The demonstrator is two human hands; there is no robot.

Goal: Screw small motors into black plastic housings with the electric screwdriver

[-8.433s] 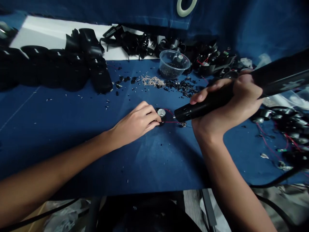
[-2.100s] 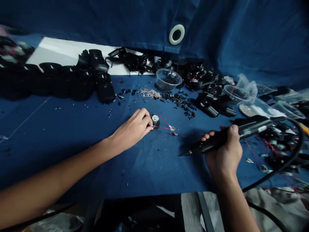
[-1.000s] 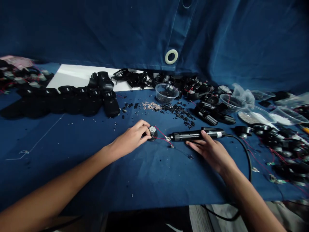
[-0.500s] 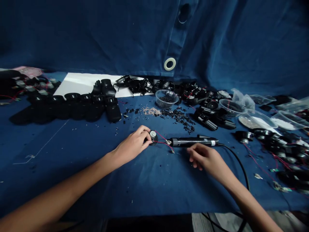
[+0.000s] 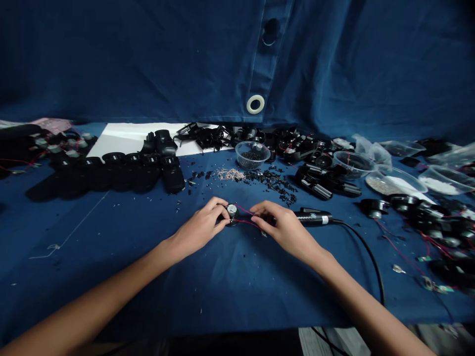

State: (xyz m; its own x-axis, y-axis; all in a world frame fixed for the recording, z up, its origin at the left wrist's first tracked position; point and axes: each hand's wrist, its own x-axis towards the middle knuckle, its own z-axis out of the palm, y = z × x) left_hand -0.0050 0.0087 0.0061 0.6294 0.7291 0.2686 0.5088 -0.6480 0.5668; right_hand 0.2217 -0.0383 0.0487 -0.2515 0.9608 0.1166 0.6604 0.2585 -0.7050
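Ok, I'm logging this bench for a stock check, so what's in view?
round black part: one, black with silver face, centre
red wires: two, red, between the hands
soldering iron: one, black, right of centre
cable: one, black, running toward the front edge
clear bowls: about five, clear, back right
silver bits: one pile, silver, back centre
black bits: many, black, beside the pile
black casings: many, black, back left
wired parts: many, black and silver, right
cloth: one, blue, covering the table
curtain: one, blue, behind
left hand: one, holding the round black part
right hand: one, at the red wires
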